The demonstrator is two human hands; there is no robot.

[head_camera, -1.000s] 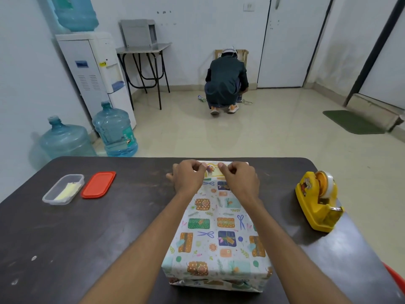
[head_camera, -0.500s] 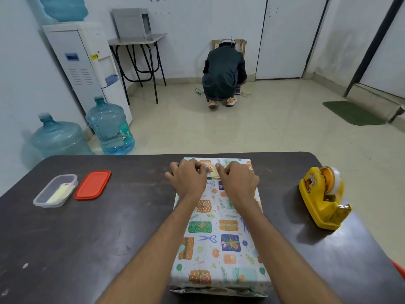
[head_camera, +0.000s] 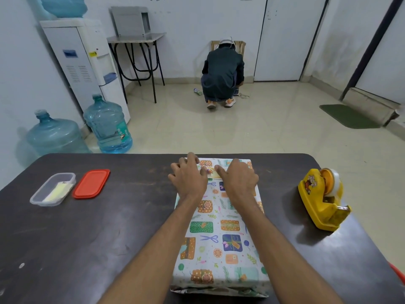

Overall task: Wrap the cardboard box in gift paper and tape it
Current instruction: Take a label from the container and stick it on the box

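A long box wrapped in white gift paper [head_camera: 219, 233] with printed presents and scissors lies on the dark table [head_camera: 87, 238], running away from me. My left hand [head_camera: 189, 178] and my right hand [head_camera: 238, 179] lie side by side on its far end, palms down, fingers spread over the paper at the far edge. A yellowish strip shows between the two thumbs on top of the paper. The near end of the wrapping looks loose and folded under. The cardboard itself is hidden by the paper.
A yellow tape dispenser [head_camera: 322, 200] stands to the right of the box. At the left lie a clear plastic container [head_camera: 52, 189] and its red lid [head_camera: 92, 183]. Beyond the table a person [head_camera: 222, 73] crouches on the floor; water bottles [head_camera: 107, 126] stand at left.
Both hands' fingers have uncurled from a pinch at the far edge and now lie spread and flat on the paper. The view has tipped slightly, the box sits nearer.
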